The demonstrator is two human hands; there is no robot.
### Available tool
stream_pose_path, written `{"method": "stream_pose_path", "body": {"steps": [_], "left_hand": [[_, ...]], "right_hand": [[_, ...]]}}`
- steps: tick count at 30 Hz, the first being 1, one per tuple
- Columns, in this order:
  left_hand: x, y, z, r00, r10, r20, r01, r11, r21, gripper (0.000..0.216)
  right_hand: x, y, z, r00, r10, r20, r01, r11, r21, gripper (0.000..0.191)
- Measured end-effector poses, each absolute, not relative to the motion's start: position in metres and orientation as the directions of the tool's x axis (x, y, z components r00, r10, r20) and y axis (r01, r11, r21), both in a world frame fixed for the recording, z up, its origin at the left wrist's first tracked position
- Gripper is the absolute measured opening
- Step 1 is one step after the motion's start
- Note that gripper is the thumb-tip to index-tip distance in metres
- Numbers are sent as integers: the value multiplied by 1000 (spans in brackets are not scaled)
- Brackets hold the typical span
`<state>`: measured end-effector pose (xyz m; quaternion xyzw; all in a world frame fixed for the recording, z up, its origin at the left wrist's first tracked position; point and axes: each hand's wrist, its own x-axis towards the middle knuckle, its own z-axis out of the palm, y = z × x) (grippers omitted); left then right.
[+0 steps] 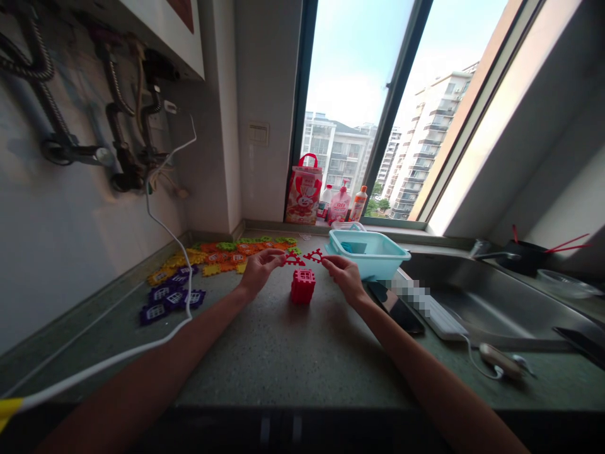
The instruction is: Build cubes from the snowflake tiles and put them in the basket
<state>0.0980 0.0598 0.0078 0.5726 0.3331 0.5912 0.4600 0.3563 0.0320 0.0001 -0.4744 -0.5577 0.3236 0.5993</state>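
Observation:
Between finger and thumb, my left hand (pixel 258 271) pinches a red triangular puzzle tile (pixel 293 259) with toothed edges and a cut-out. A second red triangular tile (pixel 314 255), much like it, is pinched by my right hand (pixel 344 275). The two tiles are held near each other with a small gap between them. Just below and in front of them, a red block (pixel 303 287) built of toothed tiles stands upright on the counter, a window pattern in its top. Neither hand touches this block.
Purple tiles (pixel 174 295), orange tiles (pixel 231 257) and others lie at left. A light-blue basin (pixel 373 255) stands behind my right hand. A black phone (pixel 396 307), white power strip (pixel 437 313) and steel sink (pixel 472 296) are right. A white cable (pixel 142 348) crosses the left side.

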Motion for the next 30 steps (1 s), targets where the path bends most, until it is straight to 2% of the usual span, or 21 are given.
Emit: {"method": "stream_pose_path", "body": {"steps": [5, 12, 16, 30], "left_hand": [[103, 55, 7, 139, 885, 444, -90, -435, 896, 40], [113, 43, 8, 94, 864, 494, 111, -502, 858, 40], [115, 41, 8, 64, 854, 517, 150, -520, 841, 40], [116, 46, 2, 83, 876, 475, 108, -482, 870, 46]], "right_hand": [[353, 27, 4, 84, 946, 312, -103, 320, -942, 59], [352, 27, 1, 55, 965, 256, -214, 262, -941, 54], [353, 27, 2, 79, 975, 209, -288, 223, -931, 52], [346, 22, 2, 90, 982, 168, -294, 187, -937, 53]]}}
